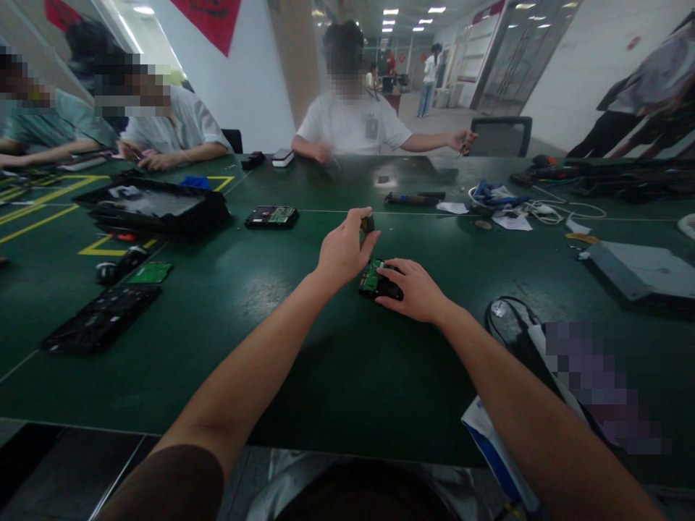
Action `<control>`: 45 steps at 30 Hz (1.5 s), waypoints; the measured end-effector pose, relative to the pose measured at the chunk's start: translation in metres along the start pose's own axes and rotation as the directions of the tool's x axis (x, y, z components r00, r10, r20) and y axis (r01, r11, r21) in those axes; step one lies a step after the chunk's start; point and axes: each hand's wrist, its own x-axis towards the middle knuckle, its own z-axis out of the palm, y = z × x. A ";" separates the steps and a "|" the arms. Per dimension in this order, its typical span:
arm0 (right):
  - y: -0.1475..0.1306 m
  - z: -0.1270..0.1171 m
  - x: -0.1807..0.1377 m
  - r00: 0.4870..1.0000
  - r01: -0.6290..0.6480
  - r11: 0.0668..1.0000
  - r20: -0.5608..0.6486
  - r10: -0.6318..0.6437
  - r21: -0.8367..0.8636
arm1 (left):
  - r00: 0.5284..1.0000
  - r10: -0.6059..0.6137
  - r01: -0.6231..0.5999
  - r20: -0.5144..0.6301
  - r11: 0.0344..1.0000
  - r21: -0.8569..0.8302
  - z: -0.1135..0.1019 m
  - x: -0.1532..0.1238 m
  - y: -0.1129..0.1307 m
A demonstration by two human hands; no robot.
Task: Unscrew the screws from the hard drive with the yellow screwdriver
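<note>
My left hand is raised over the green table, its thumb and fingers closed round a small dark, rounded piece whose kind I cannot make out. Just below and to the right lies a black device with a bare green circuit board. Over that device's right side curls my right hand, thumb at the near edge and fingers on the board, gripping it against the table. The covered part of the device is hidden by my fingers.
Left of me lie a black housing, a green circuit board and a large black tray. Another opened device sits farther off. To the right are a grey metal box and tangled cables. A person sits opposite.
</note>
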 end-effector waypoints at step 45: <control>-0.001 -0.002 0.000 1.000 -0.022 1.000 0.016 0.022 0.011 | 0.996 0.084 -0.082 -0.038 0.996 0.034 0.001 0.000 -0.003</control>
